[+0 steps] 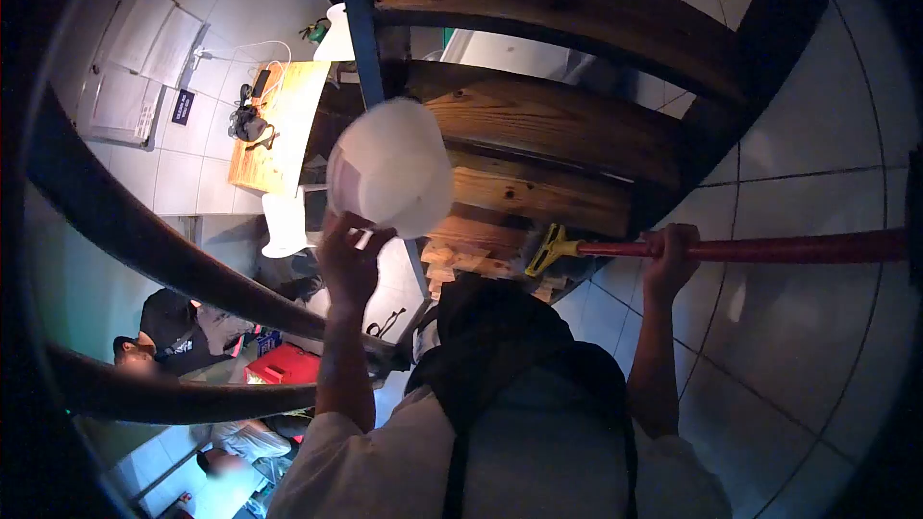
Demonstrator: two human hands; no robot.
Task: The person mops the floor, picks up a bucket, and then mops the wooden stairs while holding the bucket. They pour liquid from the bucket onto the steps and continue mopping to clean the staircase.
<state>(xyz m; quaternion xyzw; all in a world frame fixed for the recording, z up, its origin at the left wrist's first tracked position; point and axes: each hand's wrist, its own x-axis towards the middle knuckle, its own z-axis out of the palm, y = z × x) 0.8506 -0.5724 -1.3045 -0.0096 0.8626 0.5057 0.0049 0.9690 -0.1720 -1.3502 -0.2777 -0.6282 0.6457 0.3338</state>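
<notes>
My left hand (351,255) is raised in front of the stairs. Its thumb and fingers pinch the lower edge of a white rounded piece (399,168), thin-walled and curved; its exact kind does not show. Closed around a long red pole is my right hand (670,255), held out to the right. The pole belongs to a broom (550,252) with a yellow head, whose pale bristle end lies low over the wooden steps (510,187). Behind the white piece, part of the stair frame is hidden.
Dark curved railings (154,259) run along the left. White tiled wall (798,327) borders the right. Beyond the stairs stand a wooden table (298,125) with cables and a white chair (284,226). Two people are lower left, near a red box (282,363).
</notes>
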